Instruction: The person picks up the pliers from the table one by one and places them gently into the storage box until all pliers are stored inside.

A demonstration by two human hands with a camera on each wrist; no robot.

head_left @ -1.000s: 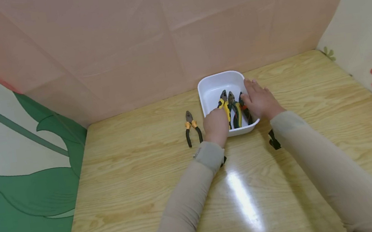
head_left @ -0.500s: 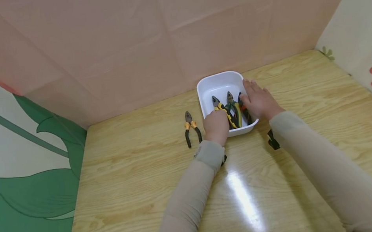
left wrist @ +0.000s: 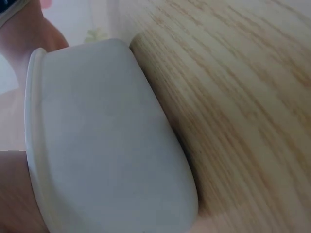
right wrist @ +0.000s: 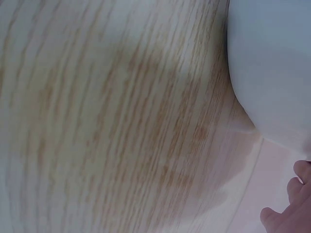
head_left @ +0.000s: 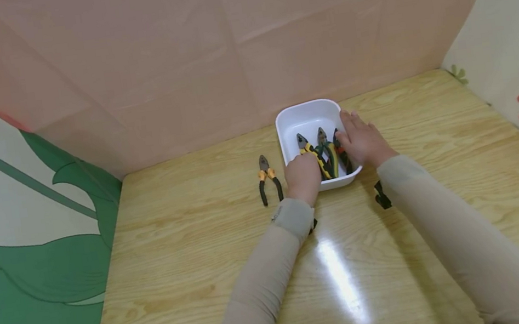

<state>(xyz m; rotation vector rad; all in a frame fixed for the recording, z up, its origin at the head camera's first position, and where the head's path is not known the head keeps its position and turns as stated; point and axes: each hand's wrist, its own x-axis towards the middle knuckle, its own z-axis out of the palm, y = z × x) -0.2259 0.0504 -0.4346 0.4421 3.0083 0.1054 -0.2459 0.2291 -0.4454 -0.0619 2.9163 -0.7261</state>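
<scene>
A white plastic box [head_left: 289, 116] stands on the wooden table near the back. Inside lie three pliers: yellow-and-black pliers [head_left: 316, 156] at the left, green-and-yellow pliers [head_left: 331, 158] in the middle, and dark pliers with some red [head_left: 341, 155] at the right. My left hand [head_left: 302, 175] reaches over the box's near left corner, its fingers curled down at the yellow-and-black pliers' handles; the fingertips are hidden. My right hand [head_left: 363, 140] rests along the right rim with straight fingers. The left wrist view shows the box's outer wall [left wrist: 107, 136].
Orange-and-black pliers [head_left: 266, 176] lie on the table just left of the box. A pink-draped wall [head_left: 177, 74] rises behind the table [head_left: 193, 260]. A flower-patterned wall [head_left: 498, 51] borders the right side.
The yellow-and-black pliers' head has swung left inside the box since one second ago, under my left hand. My right hand stays at the rim. Over the last half second little differs.
</scene>
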